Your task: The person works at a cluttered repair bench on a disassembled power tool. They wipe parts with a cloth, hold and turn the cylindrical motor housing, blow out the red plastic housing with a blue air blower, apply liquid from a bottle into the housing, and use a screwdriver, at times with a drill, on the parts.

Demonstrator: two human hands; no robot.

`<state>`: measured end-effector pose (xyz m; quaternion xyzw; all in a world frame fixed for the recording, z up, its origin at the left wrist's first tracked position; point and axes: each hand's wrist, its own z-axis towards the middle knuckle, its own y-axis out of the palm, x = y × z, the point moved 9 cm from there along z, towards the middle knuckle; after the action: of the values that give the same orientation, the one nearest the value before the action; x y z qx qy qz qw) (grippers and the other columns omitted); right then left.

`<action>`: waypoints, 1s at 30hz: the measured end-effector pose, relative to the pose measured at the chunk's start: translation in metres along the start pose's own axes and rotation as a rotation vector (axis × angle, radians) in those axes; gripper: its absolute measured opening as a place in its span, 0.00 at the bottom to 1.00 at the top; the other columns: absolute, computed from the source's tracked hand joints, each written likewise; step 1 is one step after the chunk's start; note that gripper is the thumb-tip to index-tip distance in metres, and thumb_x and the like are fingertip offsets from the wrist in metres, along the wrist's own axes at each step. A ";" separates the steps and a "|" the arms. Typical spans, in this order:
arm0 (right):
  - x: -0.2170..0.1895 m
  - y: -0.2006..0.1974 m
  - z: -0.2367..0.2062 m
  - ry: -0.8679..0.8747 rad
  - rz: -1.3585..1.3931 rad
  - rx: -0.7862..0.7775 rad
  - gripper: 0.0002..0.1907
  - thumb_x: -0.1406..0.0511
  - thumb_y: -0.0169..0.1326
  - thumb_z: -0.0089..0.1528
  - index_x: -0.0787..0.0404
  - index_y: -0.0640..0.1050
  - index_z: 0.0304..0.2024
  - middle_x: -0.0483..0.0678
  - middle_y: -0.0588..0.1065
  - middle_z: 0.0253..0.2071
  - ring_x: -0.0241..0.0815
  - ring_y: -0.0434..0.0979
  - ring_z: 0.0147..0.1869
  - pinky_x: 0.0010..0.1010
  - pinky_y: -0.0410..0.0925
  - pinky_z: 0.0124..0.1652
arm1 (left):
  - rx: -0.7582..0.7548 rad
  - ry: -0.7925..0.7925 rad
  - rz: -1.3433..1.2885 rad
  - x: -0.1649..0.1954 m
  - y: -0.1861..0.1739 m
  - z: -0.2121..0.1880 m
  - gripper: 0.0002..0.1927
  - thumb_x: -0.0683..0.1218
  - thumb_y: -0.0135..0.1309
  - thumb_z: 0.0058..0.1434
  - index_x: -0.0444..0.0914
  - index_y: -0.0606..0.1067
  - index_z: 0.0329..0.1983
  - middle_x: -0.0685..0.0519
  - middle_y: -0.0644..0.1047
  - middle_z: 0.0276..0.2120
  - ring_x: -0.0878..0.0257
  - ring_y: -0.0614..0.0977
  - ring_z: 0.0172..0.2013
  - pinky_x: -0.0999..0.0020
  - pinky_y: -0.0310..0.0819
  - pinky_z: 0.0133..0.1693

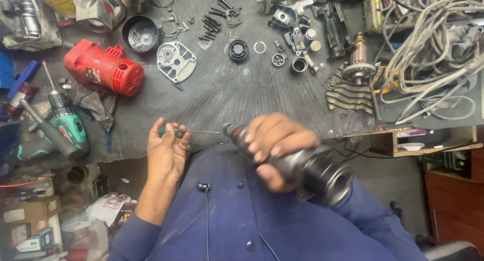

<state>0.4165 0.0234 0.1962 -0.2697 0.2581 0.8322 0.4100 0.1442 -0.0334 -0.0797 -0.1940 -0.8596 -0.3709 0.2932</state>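
My right hand (275, 142) grips a dark grey metal tool housing (307, 168), a tube with a wide round open end toward the lower right and a narrow nose (233, 131) pointing left. My left hand (166, 150) holds a thin screwdriver with a green handle (164, 131); its slim shaft (201, 132) runs right to the nose of the housing. Both hands are over the near edge of the grey workbench (227, 94), above my blue shirt.
On the bench lie a red motor housing (103, 68), a green cordless drill (68, 122), a grey end plate (176, 60), several black screws (214, 19), rings and bearings (259, 47), an armature (358, 54) and a tangle of cables (428, 44). Boxes sit at the lower left.
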 end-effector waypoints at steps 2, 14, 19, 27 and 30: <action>-0.005 0.012 0.002 -0.069 -0.013 -0.067 0.18 0.71 0.61 0.56 0.58 0.66 0.44 0.47 0.73 0.33 0.43 0.75 0.39 0.42 0.74 0.44 | -0.005 -0.021 0.012 -0.004 -0.003 0.005 0.26 0.42 0.52 0.69 0.40 0.58 0.68 0.49 0.74 0.43 0.60 0.80 0.40 0.62 0.82 0.44; -0.013 0.036 0.006 -0.042 0.025 -0.259 0.20 0.73 0.63 0.58 0.57 0.68 0.46 0.46 0.75 0.36 0.44 0.78 0.42 0.42 0.76 0.47 | 0.018 -0.013 0.041 -0.002 0.000 0.005 0.30 0.44 0.52 0.69 0.40 0.56 0.71 0.49 0.74 0.45 0.63 0.79 0.39 0.63 0.82 0.44; -0.008 0.045 0.008 -0.045 0.007 -0.317 0.17 0.73 0.64 0.59 0.59 0.70 0.44 0.46 0.75 0.37 0.44 0.79 0.43 0.42 0.76 0.49 | -0.051 -0.081 0.044 -0.015 0.021 0.005 0.29 0.44 0.52 0.69 0.39 0.56 0.70 0.47 0.74 0.45 0.62 0.79 0.39 0.66 0.81 0.41; -0.002 0.052 0.006 -0.096 -0.012 -0.370 0.16 0.73 0.66 0.59 0.60 0.72 0.43 0.48 0.76 0.39 0.47 0.79 0.43 0.44 0.75 0.49 | -0.153 -0.257 -0.007 -0.038 0.046 0.006 0.21 0.45 0.52 0.69 0.36 0.64 0.63 0.49 0.76 0.44 0.64 0.81 0.39 0.70 0.82 0.41; 0.000 0.052 0.007 -0.090 -0.033 -0.359 0.17 0.73 0.66 0.59 0.60 0.71 0.44 0.48 0.76 0.39 0.47 0.79 0.43 0.44 0.75 0.49 | -0.183 -0.288 -0.005 -0.040 0.053 0.002 0.20 0.45 0.53 0.69 0.36 0.65 0.61 0.50 0.77 0.42 0.65 0.81 0.39 0.71 0.81 0.40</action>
<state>0.3720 -0.0001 0.2118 -0.3050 0.0825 0.8693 0.3801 0.2024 -0.0020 -0.0791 -0.2688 -0.8558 -0.4168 0.1470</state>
